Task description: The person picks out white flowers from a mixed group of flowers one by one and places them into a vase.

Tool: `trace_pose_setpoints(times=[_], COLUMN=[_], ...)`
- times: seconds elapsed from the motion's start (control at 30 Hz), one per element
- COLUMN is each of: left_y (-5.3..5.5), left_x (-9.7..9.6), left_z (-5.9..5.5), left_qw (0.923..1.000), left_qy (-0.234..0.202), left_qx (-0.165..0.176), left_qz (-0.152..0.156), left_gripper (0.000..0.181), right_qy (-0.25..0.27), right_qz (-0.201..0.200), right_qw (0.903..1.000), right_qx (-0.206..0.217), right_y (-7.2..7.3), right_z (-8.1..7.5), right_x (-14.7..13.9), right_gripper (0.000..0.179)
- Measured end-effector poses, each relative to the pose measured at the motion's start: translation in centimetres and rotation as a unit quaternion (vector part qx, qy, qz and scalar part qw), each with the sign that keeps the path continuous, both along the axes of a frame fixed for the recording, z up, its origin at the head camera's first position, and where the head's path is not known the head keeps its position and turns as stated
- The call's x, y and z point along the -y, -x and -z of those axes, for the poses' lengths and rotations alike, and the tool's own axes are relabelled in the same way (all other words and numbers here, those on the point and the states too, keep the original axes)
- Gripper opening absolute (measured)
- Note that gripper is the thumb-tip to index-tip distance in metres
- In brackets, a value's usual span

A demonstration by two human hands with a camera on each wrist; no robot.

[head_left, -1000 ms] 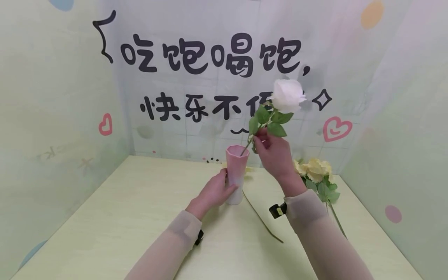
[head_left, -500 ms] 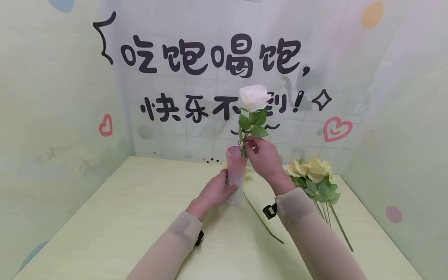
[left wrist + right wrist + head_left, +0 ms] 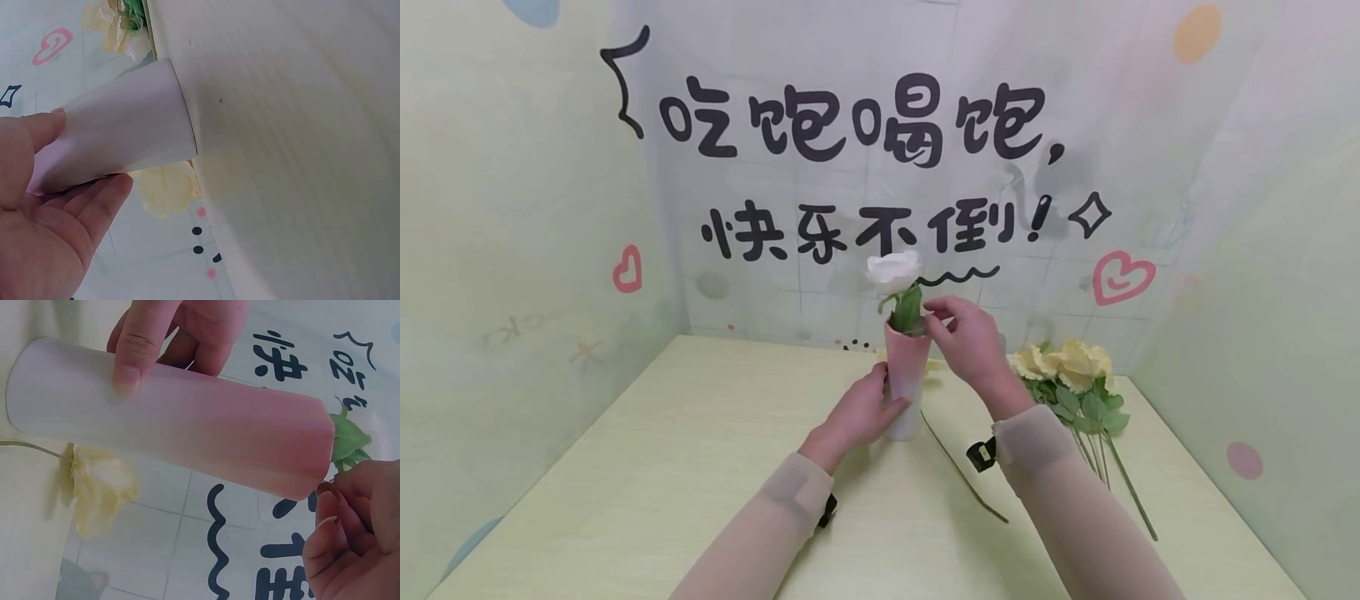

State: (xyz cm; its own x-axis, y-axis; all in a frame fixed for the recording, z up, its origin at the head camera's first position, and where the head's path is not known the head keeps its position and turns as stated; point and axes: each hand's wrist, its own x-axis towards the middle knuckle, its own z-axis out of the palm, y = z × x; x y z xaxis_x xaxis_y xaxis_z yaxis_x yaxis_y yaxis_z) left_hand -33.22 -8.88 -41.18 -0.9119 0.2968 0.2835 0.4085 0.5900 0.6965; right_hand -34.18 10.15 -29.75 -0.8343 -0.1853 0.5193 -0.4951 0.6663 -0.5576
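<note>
A tall faceted vase (image 3: 907, 367), pink at the top and fading to white, stands upright on the table. My left hand (image 3: 861, 406) grips its lower part, thumb on the near side; the left wrist view shows the fingers (image 3: 106, 203) round the other side. A white rose (image 3: 895, 272) stands in the vase, its bloom and green leaves (image 3: 907, 310) above the rim and its stem hidden inside. My right hand (image 3: 970, 346) is beside the rim with bent fingers, the fingertips right at the leaves and index and thumb slightly parted in the head view.
Several cream-yellow flowers (image 3: 1078, 367) with green leaves lie at the right of the table (image 3: 700, 467). Behind the vase is another yellow flower (image 3: 100, 487), mostly hidden in the head view, its bare stem (image 3: 962, 471) reaching forward. Printed fabric walls (image 3: 550, 208) enclose the table.
My right hand moved left to the vase mouth with the white rose. The rose then sank into the vase while the hand stayed at the rim. My left hand kept its grip.
</note>
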Motion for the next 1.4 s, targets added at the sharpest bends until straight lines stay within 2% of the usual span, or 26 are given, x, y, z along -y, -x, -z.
trace_pose_setpoints(times=[0.2, 0.5, 0.83, 1.1, 1.4], left_y=[0.1, 0.0, -0.1, 0.1, 0.0], left_x=[-0.2, -0.1, -0.1, -0.2, -0.1], left_z=[0.0, 0.0, 0.0, 0.1, 0.1], left_qw=[0.9998, 0.9999, 0.9999, 1.0, 0.9999], left_qy=[-0.009, -0.003, -0.006, -0.001, 0.004], left_qx=[0.018, 0.011, 0.011, 0.006, 0.001], left_qz=[-0.004, -0.007, -0.007, -0.006, -0.013], left_gripper=[0.065, 0.065, 0.065, 0.065, 0.064], right_qy=[0.011, 0.024, 0.006, -0.002, -0.023], right_qz=[-0.006, 0.002, 0.005, 0.012, 0.02], right_qw=[0.9999, 0.9997, 0.9996, 0.9997, 0.9989], right_qx=[-0.009, -0.002, 0.029, 0.023, 0.035], right_y=[0.0, -0.4, -1.3, -2.2, -2.3], right_z=[0.5, 1.7, 4.6, 7.0, 9.2], right_x=[-0.8, -2.2, -3.9, -5.5, -7.0], right_gripper=[0.028, 0.026, 0.026, 0.022, 0.021])
